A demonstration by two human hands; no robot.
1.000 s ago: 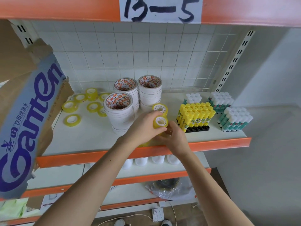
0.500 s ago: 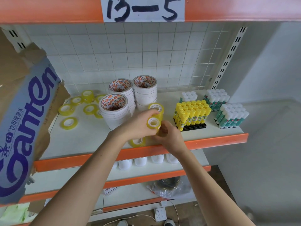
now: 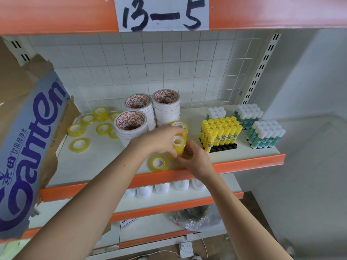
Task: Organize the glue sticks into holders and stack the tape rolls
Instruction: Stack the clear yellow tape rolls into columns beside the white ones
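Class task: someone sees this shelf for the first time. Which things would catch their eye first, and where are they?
Centre front, the left hand and right hand grip a stack of yellow tape rolls. Right of them, yellow glue sticks stand in a black holder. Above hangs a handwritten 13-5 sign.

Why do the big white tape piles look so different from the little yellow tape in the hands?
The big white tape rolls are wide, with red printed cores, and stand in three tall stacks at the back. The little yellow tape stack is narrow and see-through yellow with plain white cores. Nobody touches the white ones; the left hand and right hand grip the yellow stack. Both are round rolls, piled up.
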